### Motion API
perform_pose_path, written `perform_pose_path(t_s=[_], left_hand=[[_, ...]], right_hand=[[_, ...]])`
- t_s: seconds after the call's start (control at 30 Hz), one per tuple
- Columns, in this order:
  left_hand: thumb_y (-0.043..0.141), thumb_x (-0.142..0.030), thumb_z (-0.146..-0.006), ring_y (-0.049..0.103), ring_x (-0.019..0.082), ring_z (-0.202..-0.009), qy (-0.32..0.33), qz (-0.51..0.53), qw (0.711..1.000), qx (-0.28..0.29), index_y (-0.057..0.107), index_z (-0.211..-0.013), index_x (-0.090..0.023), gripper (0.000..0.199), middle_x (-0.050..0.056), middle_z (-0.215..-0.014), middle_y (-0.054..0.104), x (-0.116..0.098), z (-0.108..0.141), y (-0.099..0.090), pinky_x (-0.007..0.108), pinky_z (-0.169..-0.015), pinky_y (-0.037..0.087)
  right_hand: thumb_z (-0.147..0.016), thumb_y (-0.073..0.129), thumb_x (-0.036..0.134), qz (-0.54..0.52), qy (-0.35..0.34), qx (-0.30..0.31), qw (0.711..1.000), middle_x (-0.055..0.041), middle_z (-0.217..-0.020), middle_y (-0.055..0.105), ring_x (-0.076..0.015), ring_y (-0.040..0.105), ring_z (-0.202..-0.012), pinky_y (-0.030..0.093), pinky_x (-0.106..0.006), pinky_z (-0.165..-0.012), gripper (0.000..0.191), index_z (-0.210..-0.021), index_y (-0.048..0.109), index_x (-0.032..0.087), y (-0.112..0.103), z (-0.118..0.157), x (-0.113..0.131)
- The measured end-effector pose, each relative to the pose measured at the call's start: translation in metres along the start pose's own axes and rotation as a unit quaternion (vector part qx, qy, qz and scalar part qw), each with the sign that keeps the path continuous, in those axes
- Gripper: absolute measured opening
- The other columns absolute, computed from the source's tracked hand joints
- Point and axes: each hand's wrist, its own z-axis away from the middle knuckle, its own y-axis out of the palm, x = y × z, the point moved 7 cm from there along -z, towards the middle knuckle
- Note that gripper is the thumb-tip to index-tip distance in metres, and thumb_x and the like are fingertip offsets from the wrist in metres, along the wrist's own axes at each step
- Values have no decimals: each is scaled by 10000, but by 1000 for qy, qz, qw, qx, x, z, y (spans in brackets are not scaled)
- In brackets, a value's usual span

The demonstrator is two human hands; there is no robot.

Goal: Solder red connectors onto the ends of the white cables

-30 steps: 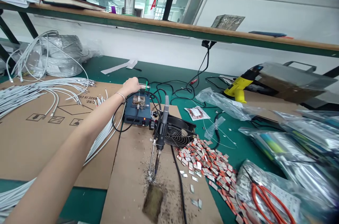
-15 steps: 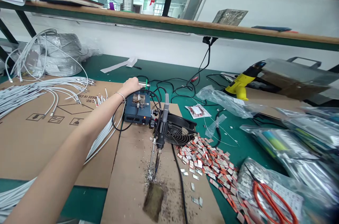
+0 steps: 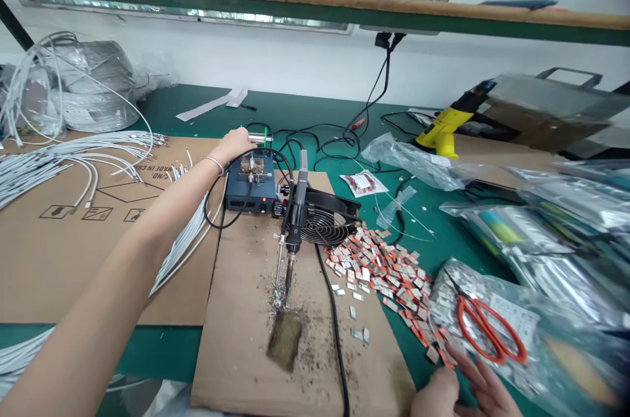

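My left hand (image 3: 235,146) reaches across to the back of the blue soldering station (image 3: 251,188). Its fingers are closed around a silver spool of wire with a green rim (image 3: 260,138). At the lower right, my right hand (image 3: 465,387) has its fingers apart, with thumb and forefinger close to the near end of a pile of small orange-and-silver metal pieces (image 3: 388,266). A soldering iron (image 3: 296,217) hangs tip-down in a stand, above a dark brown sponge block (image 3: 285,340). Solder crumbs lie around the tip.
Red-handled scissors (image 3: 489,331) rest on a plastic bag right of the pile. A black fan (image 3: 327,223) stands behind the iron. White cables (image 3: 93,157) cover cardboard at left. A yellow heat gun (image 3: 443,131) lies at back right, under a shelf (image 3: 325,3).
My right hand has come into view at the lower right, beside the metal pieces. My left hand stays at the spool. The whole view has shifted slightly downward.
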Motion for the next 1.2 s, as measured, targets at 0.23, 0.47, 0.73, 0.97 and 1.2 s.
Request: perform_pose_path(t_s=[0.23,0.47,0.73,0.97,1.2], left_hand=[[612,-366,-825,687,344,-935,19,-11,1000,9,714,-754,-115,280,181,-822,715,-1,-2,5,387,-854,513],[609,-350,-799,684,340,-933,21,-29,999,23,702,-725,-120,259,176,-816,704,-1,-4,8,382,-851,513],[565,-378,-834,689,331,-895,49,-64,996,34,696,-705,-120,316,172,-795,708,-3,-2,12,390,-840,519],[580,-358,-832,694,316,-907,52,-53,997,28,704,-706,-134,285,158,-785,710,-2,-2,14,348,-829,516],[584,-339,-821,695,305,-955,43,-36,998,19,731,-811,-137,250,179,-911,745,-1,-1,15,335,-833,516]], right_hand=[[-757,629,198,-12,-60,-30,998,-143,-1000,696,-276,685,-912,550,-453,-860,470,-1210,627,70,3,2,21],[-752,637,184,-29,-79,-32,996,-151,-977,698,-271,694,-883,538,-470,-875,451,-1187,630,64,3,2,26],[-750,641,197,-15,-66,-32,997,-143,-971,695,-281,687,-916,530,-481,-891,460,-1188,631,57,3,3,24],[-743,638,201,-6,-58,-28,998,-152,-992,696,-286,680,-927,532,-469,-883,475,-1197,635,59,2,2,20],[-769,633,234,35,-2,14,999,-167,-1027,695,-295,680,-909,542,-474,-880,512,-1250,622,59,1,1,20]])
